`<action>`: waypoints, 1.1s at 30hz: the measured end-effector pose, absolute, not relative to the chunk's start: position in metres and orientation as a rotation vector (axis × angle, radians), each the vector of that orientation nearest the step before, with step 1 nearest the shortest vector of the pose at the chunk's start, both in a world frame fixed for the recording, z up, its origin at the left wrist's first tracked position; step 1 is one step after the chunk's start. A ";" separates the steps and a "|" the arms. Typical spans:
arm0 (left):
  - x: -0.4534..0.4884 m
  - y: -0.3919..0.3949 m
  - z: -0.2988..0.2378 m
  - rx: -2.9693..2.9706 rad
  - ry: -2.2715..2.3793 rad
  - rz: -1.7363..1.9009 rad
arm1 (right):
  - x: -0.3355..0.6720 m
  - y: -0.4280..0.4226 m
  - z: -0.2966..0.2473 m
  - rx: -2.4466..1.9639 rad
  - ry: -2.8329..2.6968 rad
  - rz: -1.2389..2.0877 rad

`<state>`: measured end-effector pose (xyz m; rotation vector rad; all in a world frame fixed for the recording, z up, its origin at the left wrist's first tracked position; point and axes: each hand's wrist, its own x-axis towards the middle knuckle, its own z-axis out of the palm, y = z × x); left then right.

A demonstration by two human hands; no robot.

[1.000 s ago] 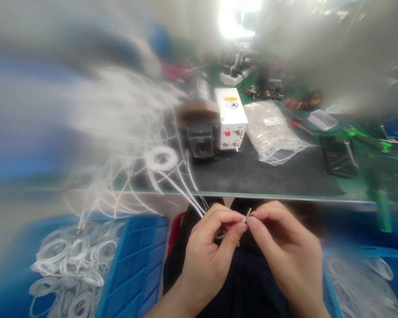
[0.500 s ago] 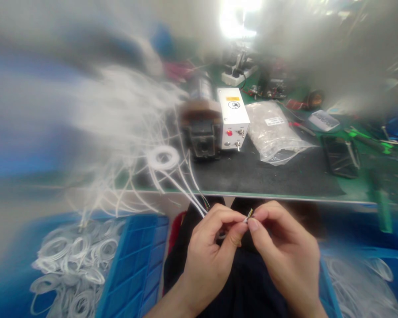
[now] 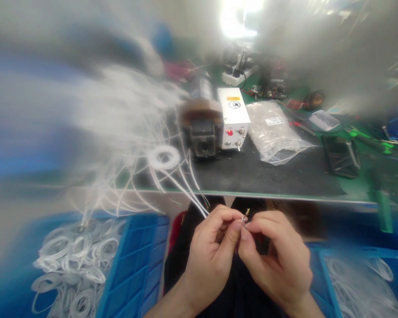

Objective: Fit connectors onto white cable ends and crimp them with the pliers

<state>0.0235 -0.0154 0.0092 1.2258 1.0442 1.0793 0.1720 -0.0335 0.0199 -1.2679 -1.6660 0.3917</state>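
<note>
My left hand [image 3: 214,251] is closed in a pinch on the end of a white cable, with thin coloured wires [image 3: 247,213] standing up past the fingertips. Right beside it, my right hand [image 3: 275,256] pinches thumb and forefinger together just below those wires. What lies between its fingertips is too small to make out. White cable lengths [image 3: 189,194] run from a coil [image 3: 163,157] on the table edge down behind my left hand.
Behind stands a dark machine with a white control box [image 3: 234,117] and a red light. A zip bag [image 3: 275,130] and phone-like black object [image 3: 340,155] lie to its right. Blue crates with coiled cables [image 3: 81,265] flank my lap. Many white cables [image 3: 119,119] spread left.
My right hand has shifted left and slightly down, its fingertips now below the coloured wires. My left hand has barely moved and keeps its pinch.
</note>
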 end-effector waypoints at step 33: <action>-0.006 -0.005 0.037 1.400 1.144 1.315 | 0.160 -0.021 0.014 -1.158 -1.648 0.727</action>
